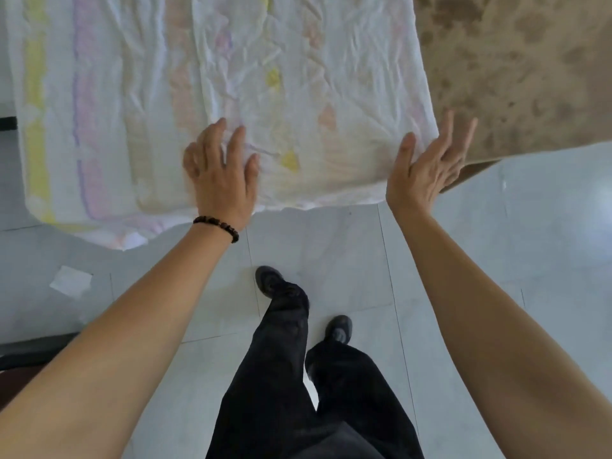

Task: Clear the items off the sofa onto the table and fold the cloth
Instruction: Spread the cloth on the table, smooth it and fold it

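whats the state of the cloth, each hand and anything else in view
cloth: spread out, wrinkled, not yet folded
left hand: open, flat on the cloth
right hand: open, fingers straight, at the cloth's right edge
paper scrap: lying flat on the floor

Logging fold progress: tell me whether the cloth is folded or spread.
Spread: the cloth lies wide and flat, wrinkled; left hand flat on it, right hand at its right edge. Doubled layers: cannot tell.
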The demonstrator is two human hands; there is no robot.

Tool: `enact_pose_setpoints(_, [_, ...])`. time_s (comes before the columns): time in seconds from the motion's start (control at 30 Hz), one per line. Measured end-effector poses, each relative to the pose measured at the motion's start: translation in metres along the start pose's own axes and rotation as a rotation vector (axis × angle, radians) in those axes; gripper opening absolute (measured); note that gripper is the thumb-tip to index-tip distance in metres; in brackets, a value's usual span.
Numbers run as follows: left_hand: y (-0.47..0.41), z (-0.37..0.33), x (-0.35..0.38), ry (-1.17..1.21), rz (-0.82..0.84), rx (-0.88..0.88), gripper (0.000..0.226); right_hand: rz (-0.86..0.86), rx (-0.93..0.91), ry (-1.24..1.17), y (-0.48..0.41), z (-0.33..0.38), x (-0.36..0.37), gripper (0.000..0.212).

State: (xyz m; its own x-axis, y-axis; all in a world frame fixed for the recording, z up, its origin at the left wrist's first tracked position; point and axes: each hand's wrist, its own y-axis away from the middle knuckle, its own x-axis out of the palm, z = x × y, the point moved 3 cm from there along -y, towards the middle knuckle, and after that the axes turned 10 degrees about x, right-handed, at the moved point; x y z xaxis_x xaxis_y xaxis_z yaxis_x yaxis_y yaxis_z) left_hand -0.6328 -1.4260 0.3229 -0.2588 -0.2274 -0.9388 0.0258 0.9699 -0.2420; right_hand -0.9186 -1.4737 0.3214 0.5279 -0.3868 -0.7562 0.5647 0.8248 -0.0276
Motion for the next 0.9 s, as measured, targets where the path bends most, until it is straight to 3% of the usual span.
enact_pose_setpoints(0.07, [0.035, -0.005, -0.008, 0.069, -0.220, -0.159, 0.028, -0.040, 0.316, -0.184, 0.009, -0.023, -0.011, 0.077])
enact_pose_setpoints(0.17, [0.079, -0.014, -0.005, 0.342, -0.284, -0.509, 0.032, 0.318, 0.636, -0.415, 0.009, -0.053, -0.013, 0.083])
enact_pose_setpoints(0.23, [0.086, -0.020, 0.008, 0.549, -0.134, -0.666, 0.041, 0.527, 0.546, -0.315, 0.005, -0.061, -0.015, 0.052])
enact_pose_setpoints(0.3, [0.081, -0.025, 0.018, 0.663, 0.027, -0.711, 0.044, 0.564, 0.429, -0.201, 0.003, -0.068, -0.019, 0.021])
enact_pose_setpoints(0.33, [0.078, -0.027, 0.020, 0.655, 0.048, -0.707, 0.038, 0.582, 0.405, -0.198, 0.004, -0.070, -0.021, 0.019])
enact_pose_setpoints(0.43, [0.078, -0.025, 0.022, 0.551, 0.002, -0.657, 0.021, 0.543, 0.381, -0.193, 0.005, -0.081, -0.030, 0.034])
enact_pose_setpoints(0.6, [0.087, -0.011, 0.020, 0.352, 0.181, -0.657, 0.018, 0.492, 0.354, 0.019, 0.006, -0.080, -0.033, 0.028])
enact_pose_setpoints(0.73, [0.076, 0.008, -0.012, 0.428, 0.095, -0.695, 0.038, 0.348, 0.310, 0.215, 0.004, -0.037, -0.028, 0.061])
enact_pose_setpoints(0.83, [0.081, 0.023, -0.039, 0.422, 0.100, -0.679, 0.033, 0.314, 0.470, 0.231, 0.015, -0.006, -0.023, 0.086])
enact_pose_setpoints(0.9, [0.088, 0.038, -0.057, 0.402, 0.048, -0.673, 0.031, 0.274, 0.400, 0.162, 0.033, 0.020, -0.018, 0.089])
